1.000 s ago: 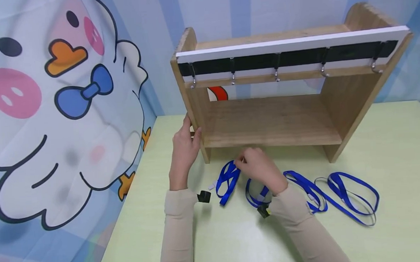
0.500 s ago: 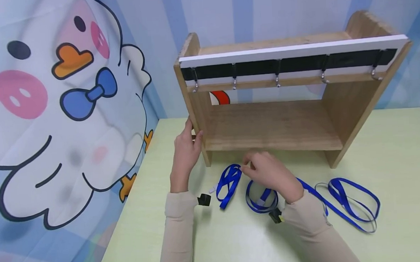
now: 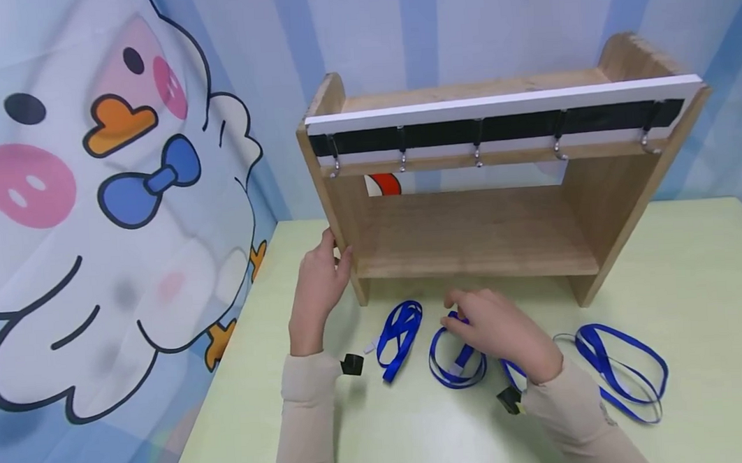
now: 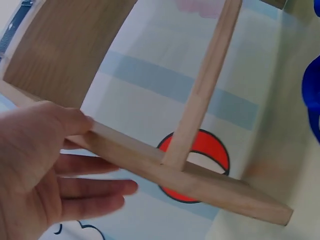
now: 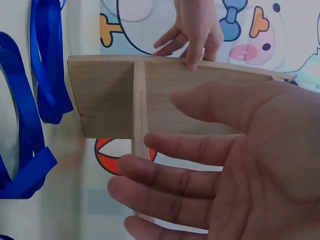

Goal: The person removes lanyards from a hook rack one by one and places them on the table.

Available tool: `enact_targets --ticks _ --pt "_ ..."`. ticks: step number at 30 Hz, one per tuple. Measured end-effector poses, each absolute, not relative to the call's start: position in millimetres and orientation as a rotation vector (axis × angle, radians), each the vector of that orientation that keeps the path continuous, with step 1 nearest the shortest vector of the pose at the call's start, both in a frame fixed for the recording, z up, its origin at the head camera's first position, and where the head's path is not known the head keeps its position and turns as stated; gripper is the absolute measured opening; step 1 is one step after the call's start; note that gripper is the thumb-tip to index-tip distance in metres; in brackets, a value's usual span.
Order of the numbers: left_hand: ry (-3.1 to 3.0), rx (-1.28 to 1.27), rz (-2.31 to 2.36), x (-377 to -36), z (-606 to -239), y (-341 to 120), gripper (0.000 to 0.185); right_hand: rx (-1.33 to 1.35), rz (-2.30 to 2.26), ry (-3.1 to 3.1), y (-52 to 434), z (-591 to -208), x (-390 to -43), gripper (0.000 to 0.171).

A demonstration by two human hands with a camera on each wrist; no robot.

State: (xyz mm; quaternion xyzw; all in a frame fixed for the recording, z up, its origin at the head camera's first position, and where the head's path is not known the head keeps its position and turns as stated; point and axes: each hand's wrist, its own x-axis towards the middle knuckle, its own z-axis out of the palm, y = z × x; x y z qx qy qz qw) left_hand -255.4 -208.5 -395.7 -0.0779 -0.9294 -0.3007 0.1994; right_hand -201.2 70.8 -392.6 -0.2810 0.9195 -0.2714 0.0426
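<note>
My left hand [image 3: 320,279] holds the left side panel of a wooden shelf rack [image 3: 472,233]. In the left wrist view, its thumb lies over the panel's edge with the fingers on the outer side. Above a coiled blue lanyard [image 3: 463,357] hovers my right hand [image 3: 505,329], fingers loosely bent and nothing between them. The right wrist view shows this palm [image 5: 265,170] with thumb and fingers spread apart. To the left lies another folded blue lanyard [image 3: 388,376]. A third lanyard [image 3: 513,374] is partly hidden under my right wrist, and one more lanyard [image 3: 594,349] lies at the right.
Across the rack's top front runs a white board [image 3: 509,103] with a black strip [image 3: 444,133] and several metal hooks [image 3: 478,157]. The rack stands on a pale green table [image 3: 419,432]. A cartoon-printed cloth [image 3: 159,270] hangs at the left and behind.
My right hand has moved right, from the left folded lanyard to over the coiled one beside it. The left hand stays on the rack's side panel.
</note>
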Motion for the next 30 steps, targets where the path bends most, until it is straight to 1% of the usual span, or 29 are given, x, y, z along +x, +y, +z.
enact_targets --ticks 3,9,19,27,30 --pt "-2.676 -0.180 -0.766 -252.4 -392.1 -212.7 0.040 -0.868 -0.864 2.835 76.1 -393.2 -202.9 0.025" --pt "-2.768 -0.135 -0.733 -246.4 -386.6 -222.1 0.043 -0.808 -0.892 2.904 92.9 -387.8 -203.3 0.026" --pt "-2.729 -0.132 -0.691 -238.9 -383.8 -244.8 0.043 -0.793 -0.901 2.968 101.2 -362.0 -195.5 0.034" --pt "-2.718 -0.107 -0.726 -235.6 -383.8 -247.5 0.048 -0.730 -0.892 3.010 124.4 -345.3 -188.8 0.035" --pt "-2.746 -0.100 -0.747 -234.7 -385.2 -249.5 0.055 -0.690 -0.923 3.039 137.5 -341.4 -184.7 0.034"
